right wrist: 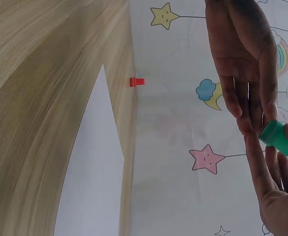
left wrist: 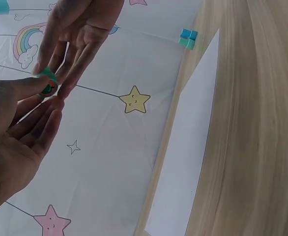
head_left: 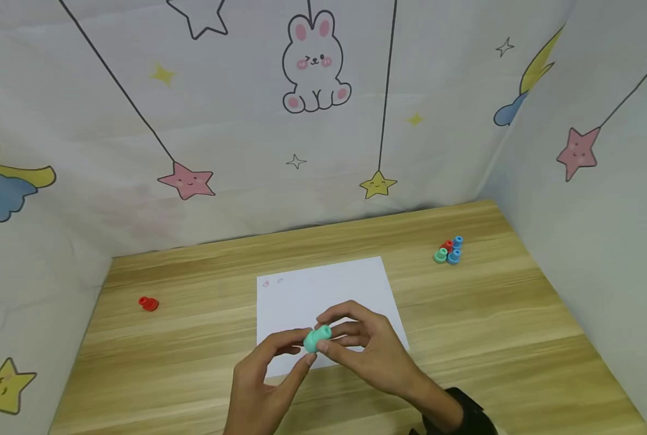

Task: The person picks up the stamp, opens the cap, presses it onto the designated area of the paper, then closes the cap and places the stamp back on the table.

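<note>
A small mint-green toy stamp point(head_left: 316, 339) is held up over the sheet of white paper point(head_left: 323, 284), between both hands. My left hand point(head_left: 266, 377) has its thumb and index fingertips around the stamp's wide base. On the narrower handle side, my right hand point(head_left: 380, 350) pinches it with thumb and fingers. In the left wrist view, the stamp point(left wrist: 47, 84) turns its round end with a red and dark patch toward the camera. The right wrist view shows the green stamp point(right wrist: 278, 137) with a thumb against it. Two faint reddish marks point(head_left: 266, 283) lie at the paper's upper left corner.
A red stamp point(head_left: 148, 303) lies on its side at the left of the wooden table point(head_left: 193, 374). Several stamps in blue, red and green point(head_left: 454, 257) stand grouped at the back right. Fabric walls point(head_left: 247, 121) with printed stars and a rabbit enclose the table.
</note>
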Tool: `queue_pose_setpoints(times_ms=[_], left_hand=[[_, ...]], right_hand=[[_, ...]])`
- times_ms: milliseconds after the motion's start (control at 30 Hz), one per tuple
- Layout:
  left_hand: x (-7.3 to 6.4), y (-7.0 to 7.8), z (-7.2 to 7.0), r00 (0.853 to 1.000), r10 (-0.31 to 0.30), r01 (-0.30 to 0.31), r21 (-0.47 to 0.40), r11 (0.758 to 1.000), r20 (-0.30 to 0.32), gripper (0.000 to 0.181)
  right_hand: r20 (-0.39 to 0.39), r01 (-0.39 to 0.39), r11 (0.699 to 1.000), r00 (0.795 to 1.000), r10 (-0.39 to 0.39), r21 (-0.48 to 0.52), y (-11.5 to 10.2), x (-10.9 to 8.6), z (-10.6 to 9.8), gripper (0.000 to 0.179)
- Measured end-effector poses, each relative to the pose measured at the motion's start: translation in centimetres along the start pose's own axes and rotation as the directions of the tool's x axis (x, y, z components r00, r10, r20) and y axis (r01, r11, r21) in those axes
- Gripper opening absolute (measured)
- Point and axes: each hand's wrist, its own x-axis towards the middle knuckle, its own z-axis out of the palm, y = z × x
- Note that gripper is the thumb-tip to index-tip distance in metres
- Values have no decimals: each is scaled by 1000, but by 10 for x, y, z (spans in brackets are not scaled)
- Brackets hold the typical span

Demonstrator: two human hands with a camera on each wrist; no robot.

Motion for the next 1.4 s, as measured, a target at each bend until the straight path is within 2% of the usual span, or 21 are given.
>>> queue_pose_setpoints(times_ms=[67,200,300,400,600,733,900,1033,1100,1233,1400], left_hand=[[1,0,1,1000,25,-24,56,998,-9,43],[1,0,2,999,40,-40,97,995,-3,46],[1,-1,2,999,42,-40,107,993,-15,45],[2,-1,1,998,51,-47,110,993,-41,43],[4,-5,3,993,100,-93,120,988,-56,39],[5,-7,3,992,102,-93,122,988,-69,35],[6,-6,-8,996,14,-2,146,989,-83,27],[6,-10,-25,985,-84,108,157,982,-152,26],[4,-15,-35,972,-124,157,158,975,-199,26],[2,-29,-55,943,-162,227,204,952,-291,25],[4,-57,-86,895,-207,347,325,880,-394,21]], right_hand=[[-4,1,1000,1000,-1,24,1,0,1,31],[-32,25,1000,999,-25,1,1,2,4,34],[-47,11,999,999,-13,-43,1,3,5,37],[-28,5,996,1000,-7,-91,1,3,7,38],[0,50,979,999,-51,-197,4,4,11,39],[9,65,971,998,-65,-231,3,5,12,34],[17,62,970,998,-60,-236,1,7,12,33],[-6,32,970,999,-34,-240,0,7,11,37],[-16,8,972,1000,-12,-234,1,5,11,36],[-36,-15,972,999,7,-233,3,3,10,34],[-57,-25,973,998,12,-230,5,1,7,34]])
